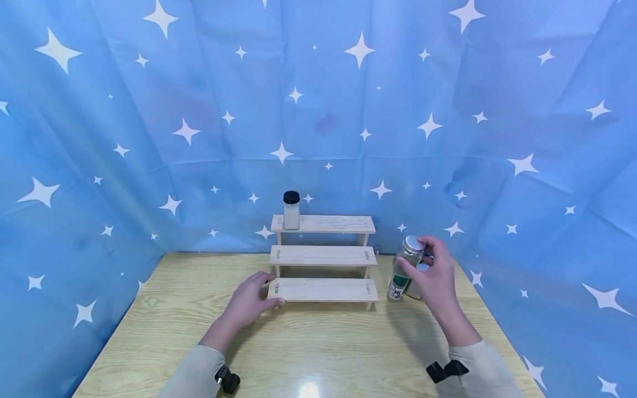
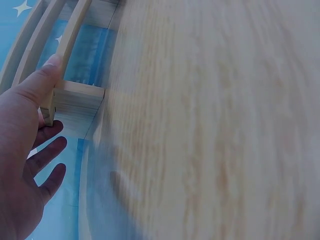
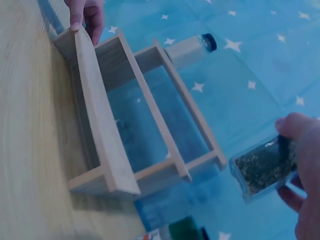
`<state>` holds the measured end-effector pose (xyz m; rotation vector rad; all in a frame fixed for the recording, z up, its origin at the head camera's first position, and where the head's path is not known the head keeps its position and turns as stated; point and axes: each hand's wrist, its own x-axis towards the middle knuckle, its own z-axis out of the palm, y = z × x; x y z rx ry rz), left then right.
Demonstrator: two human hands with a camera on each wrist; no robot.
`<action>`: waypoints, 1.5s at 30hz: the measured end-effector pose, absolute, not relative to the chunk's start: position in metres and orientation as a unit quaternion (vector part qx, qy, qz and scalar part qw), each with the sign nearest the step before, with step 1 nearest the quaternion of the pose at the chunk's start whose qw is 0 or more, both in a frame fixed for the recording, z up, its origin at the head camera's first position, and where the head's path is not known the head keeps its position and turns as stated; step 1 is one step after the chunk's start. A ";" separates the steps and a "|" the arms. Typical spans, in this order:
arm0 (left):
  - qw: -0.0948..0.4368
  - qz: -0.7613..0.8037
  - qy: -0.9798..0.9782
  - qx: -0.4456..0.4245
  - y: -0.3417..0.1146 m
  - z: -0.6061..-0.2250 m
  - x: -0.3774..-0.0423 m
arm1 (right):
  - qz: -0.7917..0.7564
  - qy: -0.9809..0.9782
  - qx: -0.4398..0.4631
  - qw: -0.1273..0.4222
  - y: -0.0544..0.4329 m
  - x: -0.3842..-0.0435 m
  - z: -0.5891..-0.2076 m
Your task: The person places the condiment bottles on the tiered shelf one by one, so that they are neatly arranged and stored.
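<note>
A three-step wooden shelf rack point(image 1: 323, 289) stands on the table. My left hand point(image 1: 246, 301) pinches the left end of its lowest board, thumb on the board and index finger under it; the other fingers point(image 2: 52, 150) hang free. To the right of the rack, my right hand point(image 1: 438, 276) holds a square glass spice jar point(image 3: 262, 167) of dried green-brown flakes between thumb and fingers. The jar has a silver lid point(image 1: 413, 243) in the head view. Just below it are a bottle with a green label point(image 1: 400, 280) and another jar point(image 1: 414, 289), partly hidden by my hand.
On the left of the top board stands a clear jar point(image 1: 291, 215) with a black lid and white contents. The wooden table point(image 1: 318, 342) ends behind the rack at a blue curtain point(image 1: 318, 110) with white stars, which also hangs on both sides.
</note>
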<state>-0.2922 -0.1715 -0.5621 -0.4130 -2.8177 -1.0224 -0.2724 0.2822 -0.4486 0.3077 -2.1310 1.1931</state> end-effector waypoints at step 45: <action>0.063 -0.334 -0.930 -0.138 -0.171 -0.562 -0.293 | 0.506 -0.794 0.235 0.242 0.112 -0.416 -0.402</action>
